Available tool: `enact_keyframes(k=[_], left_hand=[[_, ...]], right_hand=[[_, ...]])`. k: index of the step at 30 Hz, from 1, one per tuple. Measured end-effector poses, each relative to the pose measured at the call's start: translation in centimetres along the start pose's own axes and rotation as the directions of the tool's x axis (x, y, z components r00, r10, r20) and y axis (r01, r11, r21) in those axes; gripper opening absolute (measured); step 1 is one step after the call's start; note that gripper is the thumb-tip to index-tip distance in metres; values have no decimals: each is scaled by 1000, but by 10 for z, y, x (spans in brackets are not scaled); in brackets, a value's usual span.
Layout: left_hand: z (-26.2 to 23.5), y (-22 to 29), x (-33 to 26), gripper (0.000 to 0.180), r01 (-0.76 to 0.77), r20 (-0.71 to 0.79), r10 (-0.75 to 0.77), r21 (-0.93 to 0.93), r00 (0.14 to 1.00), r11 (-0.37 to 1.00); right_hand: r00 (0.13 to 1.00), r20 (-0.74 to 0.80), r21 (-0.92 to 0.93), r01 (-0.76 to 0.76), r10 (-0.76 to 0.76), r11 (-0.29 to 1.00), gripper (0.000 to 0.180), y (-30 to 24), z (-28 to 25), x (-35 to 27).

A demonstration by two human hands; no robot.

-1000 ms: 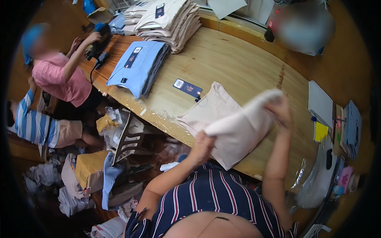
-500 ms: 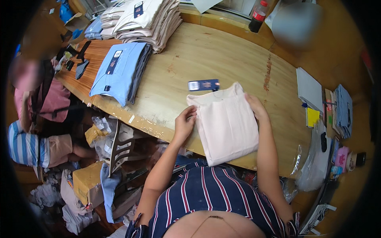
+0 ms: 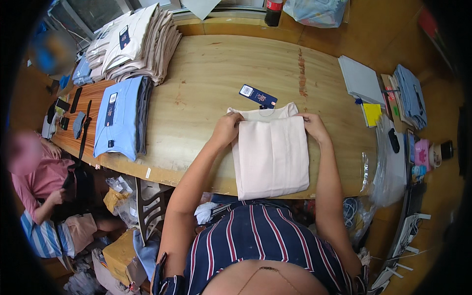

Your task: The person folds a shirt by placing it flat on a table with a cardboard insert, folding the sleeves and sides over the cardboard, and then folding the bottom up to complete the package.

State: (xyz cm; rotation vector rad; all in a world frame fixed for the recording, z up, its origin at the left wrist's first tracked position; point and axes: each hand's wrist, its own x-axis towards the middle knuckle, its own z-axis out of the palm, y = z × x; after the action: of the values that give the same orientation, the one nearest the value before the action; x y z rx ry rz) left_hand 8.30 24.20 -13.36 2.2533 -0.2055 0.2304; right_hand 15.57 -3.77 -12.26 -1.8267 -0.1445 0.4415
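Note:
A pale pink folded garment point(image 3: 273, 160), with a scooped neckline at its far end, lies on the table in front of me. My left hand point(image 3: 227, 128) grips the left end of its folded upper edge, thumb and fingers together. At the opposite end of that edge, my right hand point(image 3: 315, 128) pinches the cloth between thumb and fingers. Just beyond the neckline a dark blue hang tag point(image 3: 257, 96) lies on the wood, joined to the garment by a thin string.
A blue folded garment stack point(image 3: 118, 118) and a taller cream garment pile point(image 3: 142, 44) occupy the table's left. White paper point(image 3: 361, 78), a yellow note point(image 3: 372, 114) and clear plastic bags point(image 3: 386, 167) lie right. Another person point(image 3: 44, 172) sits left. A bottle point(image 3: 273, 12) stands far back.
Both hands have moved to the garment's upper edge and now pinch its corners. The garment sits straighter, and the tag has turned. My view has shifted, so the piles appear lower and farther left.

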Motion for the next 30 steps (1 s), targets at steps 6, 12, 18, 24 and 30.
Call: enact_keyframes(k=[6,12,18,24,30], left_hand=[[-10,9,5,12,241,73,-240,-10,968,970],[-12,0,7,13,162,141,-138,-174,980,971],[-6,-11,7,10,150,48,-143,-266,989,952],[-4,-16,11,10,237,14,-243,-272,970,932],[-2,-20,9,9,234,25,-236,-258,971,937]], right_hand=[[997,-37,-64,69,-72,996,17,10,4,16],[994,-30,-70,99,-101,993,16,17,8,24],[972,-122,-125,185,-200,975,19,17,8,37],[971,-55,-6,232,-232,973,22,32,14,51],[966,-128,-179,202,-226,963,17,23,13,56]])
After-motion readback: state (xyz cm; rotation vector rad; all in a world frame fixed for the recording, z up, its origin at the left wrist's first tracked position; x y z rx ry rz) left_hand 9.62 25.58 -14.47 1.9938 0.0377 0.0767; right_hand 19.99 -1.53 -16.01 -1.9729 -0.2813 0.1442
